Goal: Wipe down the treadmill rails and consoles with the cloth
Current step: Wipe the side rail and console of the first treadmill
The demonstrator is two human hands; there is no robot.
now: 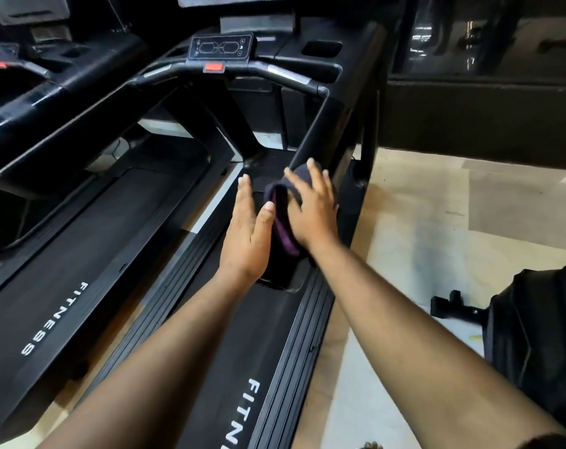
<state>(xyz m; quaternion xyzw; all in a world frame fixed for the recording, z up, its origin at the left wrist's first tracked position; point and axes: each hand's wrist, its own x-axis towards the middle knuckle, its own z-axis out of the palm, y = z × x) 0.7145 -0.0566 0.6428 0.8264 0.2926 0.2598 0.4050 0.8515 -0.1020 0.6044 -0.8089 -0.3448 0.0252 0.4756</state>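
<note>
A black treadmill stands in front of me, its right handrail (311,131) running from the console (221,48) down toward my hands. A dark cloth with a purple edge (283,218) is draped over the near end of that rail. My right hand (314,210) lies on top of the cloth with fingers spread, pressing it onto the rail. My left hand (251,231) is beside the cloth on its left, fingers straight, thumb touching the fabric. The rail's near end is hidden under the cloth and hands.
A second treadmill (64,222) stands close on the left, its belt marked FITNESS. A red stop button (214,67) sits below the console. Pale floor (421,222) lies to the right, with a black bag (540,335) at the lower right. A dark wall is behind.
</note>
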